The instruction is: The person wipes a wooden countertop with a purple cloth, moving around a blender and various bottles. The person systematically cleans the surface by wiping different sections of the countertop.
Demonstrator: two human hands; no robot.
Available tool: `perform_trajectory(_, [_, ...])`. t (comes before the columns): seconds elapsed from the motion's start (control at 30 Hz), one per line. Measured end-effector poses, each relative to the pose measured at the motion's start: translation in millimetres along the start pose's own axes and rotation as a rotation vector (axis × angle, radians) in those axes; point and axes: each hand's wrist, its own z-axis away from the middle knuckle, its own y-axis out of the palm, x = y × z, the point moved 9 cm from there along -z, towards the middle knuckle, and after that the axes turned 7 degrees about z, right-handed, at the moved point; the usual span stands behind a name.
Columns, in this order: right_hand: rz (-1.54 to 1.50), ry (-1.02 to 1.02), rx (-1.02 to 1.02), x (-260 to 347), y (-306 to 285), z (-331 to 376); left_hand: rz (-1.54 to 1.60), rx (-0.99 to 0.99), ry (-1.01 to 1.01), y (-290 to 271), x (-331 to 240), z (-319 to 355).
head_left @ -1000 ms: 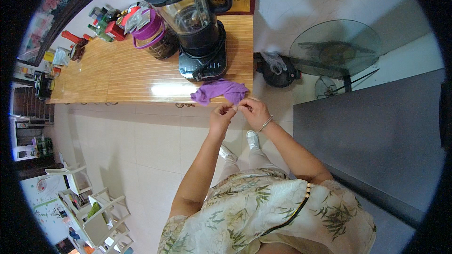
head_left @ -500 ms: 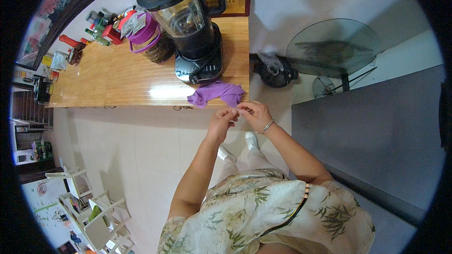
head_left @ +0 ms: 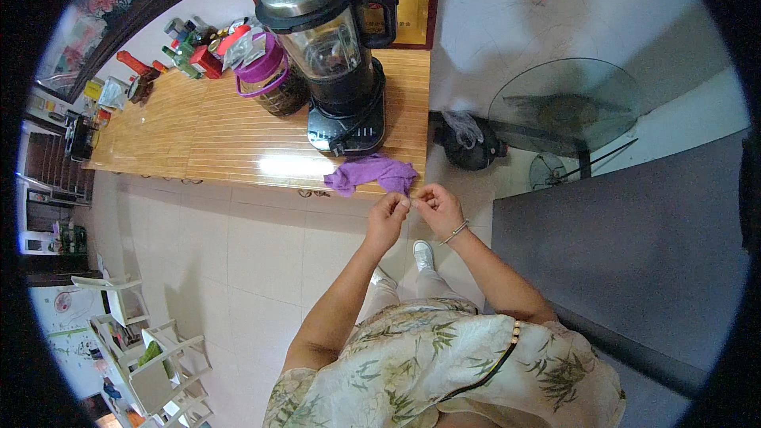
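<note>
My left hand (head_left: 385, 219) and my right hand (head_left: 439, 211) meet just off the counter's front edge, fingers closed and fingertips nearly touching. Whatever they pinch, if anything, is too small to make out. Right behind the fingertips lies a crumpled purple cloth (head_left: 371, 174), on the near right corner of the wooden counter (head_left: 230, 131). Beyond the cloth stands a blender (head_left: 342, 87) with a clear jug, black handle and lid, its dark cord looped over the base. A bracelet circles my right wrist.
Left of the blender is a jar (head_left: 269, 83) with a purple lid and handle. Several bottles (head_left: 184, 59) and a red box (head_left: 208, 62) stand farther left. A black lidded pot (head_left: 468, 143), a round glass tabletop (head_left: 567, 103) and a large grey panel (head_left: 618, 230) are to the right.
The view has tilted, so the counter and blender appear lower and slightly to the right. My fingertips have drawn closer together, with the left fingers more tightly closed.
</note>
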Motion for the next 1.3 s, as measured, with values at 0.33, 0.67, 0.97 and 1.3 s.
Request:
perform_trajectory(0.33, [0.200,-0.228,0.013,45.4,-8.8,8.8,0.556,-0.027,-0.408,8.1,17.7,7.0])
perform_trajectory(0.67, [-0.396,0.325,0.224,-8.0,5.5,-1.2,0.243,0.015,-0.024,13.0,-21.8,-2.5])
perform_trajectory(0.97, [-0.288,0.156,0.085,-0.1,2.9,-6.2,0.341,0.000,-0.170,12.9,2.2,-1.8])
perform_trajectory(1.3, [-0.245,0.160,0.094,17.4,-1.5,-11.4,0.536,-0.032,-0.283,4.6,-11.0,-4.8])
